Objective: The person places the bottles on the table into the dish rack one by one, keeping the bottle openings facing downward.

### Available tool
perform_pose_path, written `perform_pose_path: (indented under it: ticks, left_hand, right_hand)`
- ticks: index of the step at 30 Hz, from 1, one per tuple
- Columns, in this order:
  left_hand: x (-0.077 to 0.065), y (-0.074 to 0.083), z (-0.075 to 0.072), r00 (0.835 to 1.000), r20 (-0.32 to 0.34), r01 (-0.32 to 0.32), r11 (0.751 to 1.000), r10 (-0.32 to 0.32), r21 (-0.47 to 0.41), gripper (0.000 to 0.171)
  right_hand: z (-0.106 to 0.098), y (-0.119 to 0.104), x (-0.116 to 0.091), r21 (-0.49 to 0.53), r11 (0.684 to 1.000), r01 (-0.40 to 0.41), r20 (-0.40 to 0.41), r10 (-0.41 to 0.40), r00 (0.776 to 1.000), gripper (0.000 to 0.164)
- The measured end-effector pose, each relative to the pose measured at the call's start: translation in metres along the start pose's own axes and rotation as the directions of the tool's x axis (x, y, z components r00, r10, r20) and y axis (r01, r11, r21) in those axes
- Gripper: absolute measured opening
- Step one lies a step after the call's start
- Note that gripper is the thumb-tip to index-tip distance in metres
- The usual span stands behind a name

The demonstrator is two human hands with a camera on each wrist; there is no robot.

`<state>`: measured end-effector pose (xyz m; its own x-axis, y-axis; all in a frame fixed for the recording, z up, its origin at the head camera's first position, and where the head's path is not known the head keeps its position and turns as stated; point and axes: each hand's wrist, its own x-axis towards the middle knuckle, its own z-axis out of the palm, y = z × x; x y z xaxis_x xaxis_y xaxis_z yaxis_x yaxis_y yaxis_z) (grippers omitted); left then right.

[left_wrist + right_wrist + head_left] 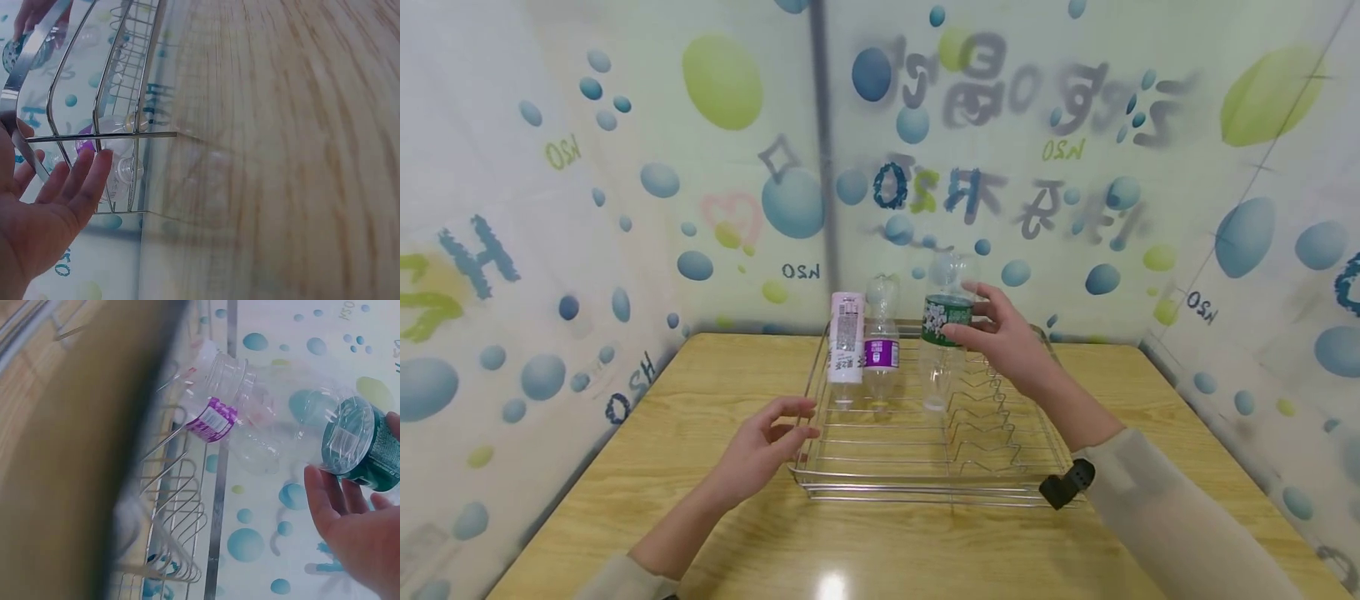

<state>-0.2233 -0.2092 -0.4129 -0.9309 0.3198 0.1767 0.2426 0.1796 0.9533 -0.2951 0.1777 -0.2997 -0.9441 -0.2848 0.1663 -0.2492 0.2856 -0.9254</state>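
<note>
My right hand (pixel 1000 333) holds a clear plastic bottle (pixel 942 367) with a green label (pixel 369 447), fingers and thumb at the label. The bottle is upside down, its narrow neck low over the wire dish rack (pixel 880 492). Left of it, a bottle with a purple label (pixel 881 353) and a bottle in a pink and white wrap (pixel 847 333) also stand neck down in the rack. My left hand (pixel 767 446) is at the rack's left side. In the left wrist view, its fingers (pixel 90 181) are fairly straight, right at the wires.
The rack sits on a wood-grain table (pixel 737 542). Wavy wire dividers (pixel 985 417) fill its right half. Close behind and to both sides stand pale walls (pixel 1037 167) of printed sheeting with blue and green drops.
</note>
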Motion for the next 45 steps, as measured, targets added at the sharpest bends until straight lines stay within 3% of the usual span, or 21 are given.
perform_pose_path:
  ticks: [11, 27, 37, 45]
  left_hand:
    - [0.001, -0.003, 0.001, 0.998, 0.048, 0.035, 0.993, -0.029, -0.115, 0.048]
    - [0.0, -0.005, 0.002, 0.999, 0.05, 0.02, 0.992, -0.014, -0.123, 0.044]
    - [0.0, -0.005, 0.004, 0.998, 0.056, 0.011, 0.989, -0.003, -0.147, 0.046]
    - [-0.002, -0.002, 0.003, 0.999, 0.043, 0.02, 0.989, -0.014, -0.144, 0.047]
  right_hand:
    - [0.019, -0.017, 0.025, 0.082, 0.997, -0.002, -0.078, 0.008, 0.997, 0.088]
    - [0.053, 0.0, 0.076, 0.322, 0.947, -0.007, -0.268, 0.098, 0.958, 0.084]
    - [0.057, 0.014, 0.086, 0.323, 0.943, -0.085, -0.3, 0.187, 0.935, 0.087]
    - [0.058, 0.021, 0.087, 0.237, 0.953, -0.188, -0.236, 0.245, 0.94, 0.089]
